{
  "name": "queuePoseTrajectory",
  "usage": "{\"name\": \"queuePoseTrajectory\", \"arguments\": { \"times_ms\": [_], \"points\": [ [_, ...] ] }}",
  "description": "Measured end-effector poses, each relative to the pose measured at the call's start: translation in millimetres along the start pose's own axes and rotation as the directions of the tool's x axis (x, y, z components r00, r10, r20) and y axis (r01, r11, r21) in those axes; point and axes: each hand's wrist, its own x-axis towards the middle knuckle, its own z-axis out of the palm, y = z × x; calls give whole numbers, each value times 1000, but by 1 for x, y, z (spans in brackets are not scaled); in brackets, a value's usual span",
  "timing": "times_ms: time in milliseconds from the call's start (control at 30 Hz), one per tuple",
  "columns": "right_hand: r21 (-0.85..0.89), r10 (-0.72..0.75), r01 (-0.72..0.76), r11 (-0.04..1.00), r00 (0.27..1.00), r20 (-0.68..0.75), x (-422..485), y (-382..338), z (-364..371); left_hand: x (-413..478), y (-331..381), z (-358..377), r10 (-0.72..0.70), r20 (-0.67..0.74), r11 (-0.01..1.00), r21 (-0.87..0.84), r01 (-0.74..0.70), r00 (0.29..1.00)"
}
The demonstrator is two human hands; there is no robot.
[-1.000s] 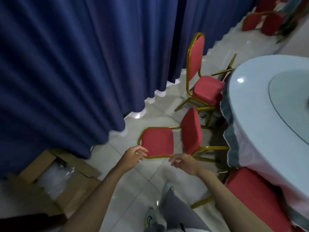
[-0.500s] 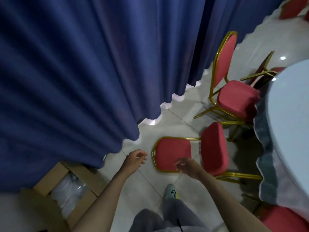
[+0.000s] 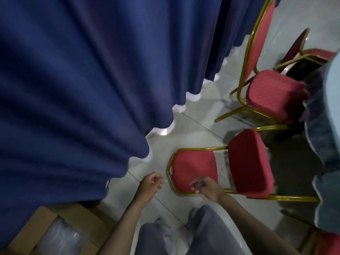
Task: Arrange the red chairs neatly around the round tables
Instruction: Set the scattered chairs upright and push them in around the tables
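A red chair lies tipped over on the tiled floor, its gold-framed backrest flat towards the person and its seat standing on edge, beside the draped round worktop on the right. The person's left hand hangs just left of the backrest frame, clear of it, its fingers loosely curled and holding nothing. The right hand is over the near edge of the backrest, fingers curled in. From here I can't tell whether they grip the frame or only hover above it. A second red chair stands upright farther along, near the blue curtain. An open cardboard box sits by the curtain's foot.
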Motion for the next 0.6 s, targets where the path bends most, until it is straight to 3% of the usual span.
{"name": "queuePoseTrajectory", "arguments": {
  "times_ms": [267, 600],
  "points": [
    [26, 4, -2, 1000, 997, -74, 202, 105, 74, 187, -136, 53, -16, -13, 1000, -12, 16, 1000],
    [-71, 108, -120, 990, 982, -154, 450, 289, 172, 449, -329, 145, -33, -158, 984, 167, 59, 987]
  ]
}}
